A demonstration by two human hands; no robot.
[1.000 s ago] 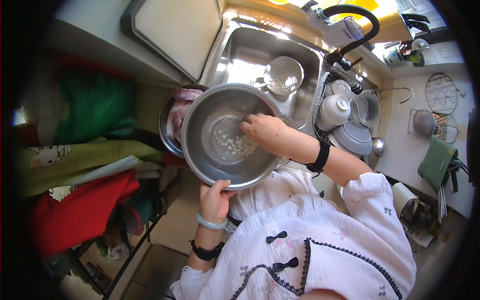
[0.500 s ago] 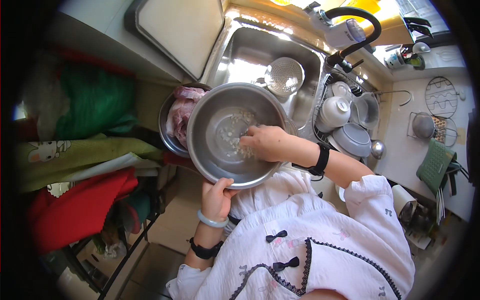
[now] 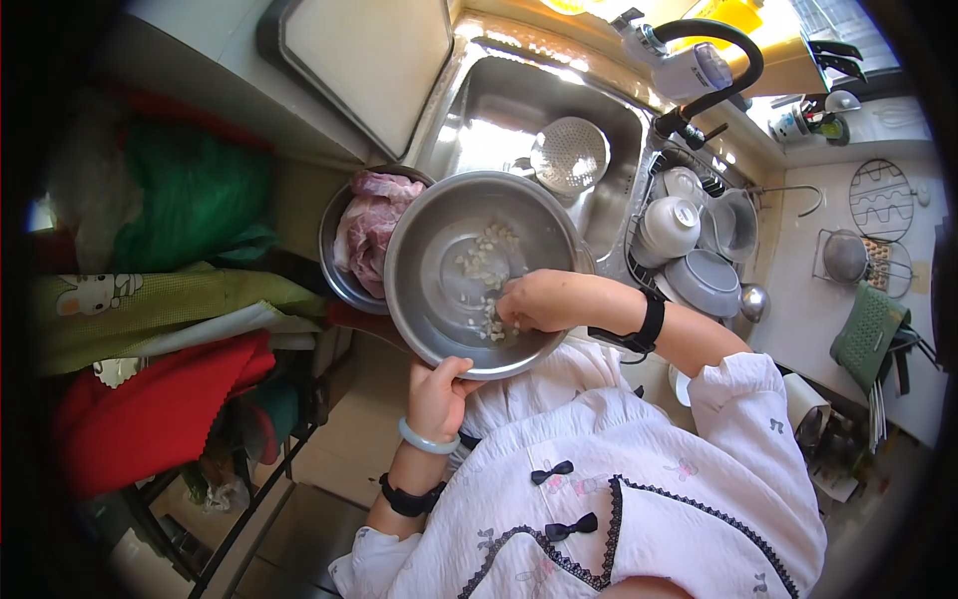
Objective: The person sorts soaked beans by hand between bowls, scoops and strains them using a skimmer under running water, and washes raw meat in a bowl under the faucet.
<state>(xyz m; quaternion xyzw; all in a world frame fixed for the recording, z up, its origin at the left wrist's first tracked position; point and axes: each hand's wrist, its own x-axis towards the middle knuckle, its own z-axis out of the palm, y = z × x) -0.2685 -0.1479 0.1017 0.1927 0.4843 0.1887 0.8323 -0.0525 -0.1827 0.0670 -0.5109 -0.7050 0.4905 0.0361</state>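
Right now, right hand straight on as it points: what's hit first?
Likely the pale pieces ahead of the right hand, then the metal bowl; depth is unclear, it may already be touching them.

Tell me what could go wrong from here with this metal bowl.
The left hand holds the bowl on one side, so it might tip and spill the white pieces if that grip slips while the right hand is inside. Pink, raw-looking meat lies close beside the bowl, so drips could get in.
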